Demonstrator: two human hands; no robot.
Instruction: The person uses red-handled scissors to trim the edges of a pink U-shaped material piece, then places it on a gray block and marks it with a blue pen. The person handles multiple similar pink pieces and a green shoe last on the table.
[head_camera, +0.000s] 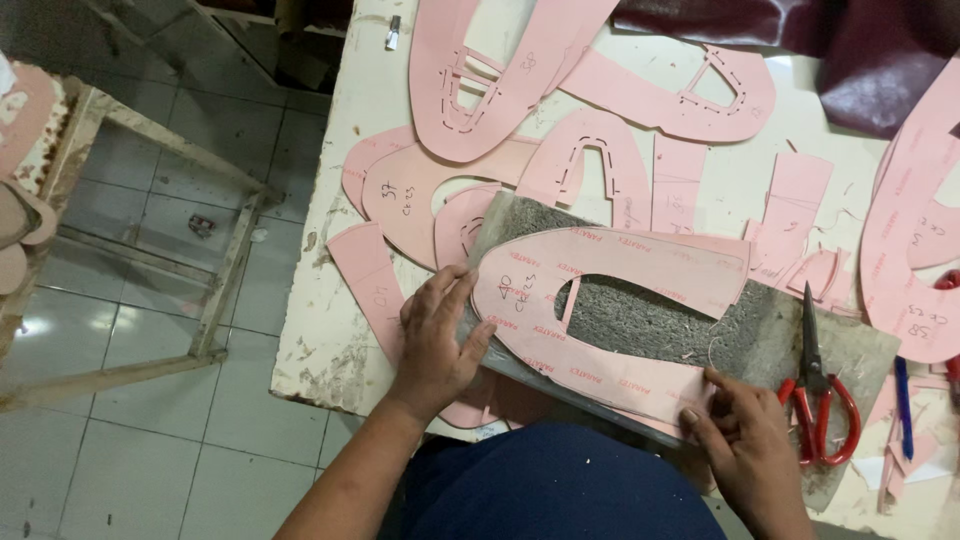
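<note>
A pink paper pattern (610, 310) shaped like a shoe upper, with a long oval cutout, lies flat on a grey felt-like sheet (650, 320) at the table's near edge. The sheet shows through the cutout and beyond the pattern's edges.

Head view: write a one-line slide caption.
Both hands, left and right, press a pink card shoe pattern onto grey fabric.

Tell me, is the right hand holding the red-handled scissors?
No, the scissors lie on the table beside the right hand, which presses the pink pattern.
</note>
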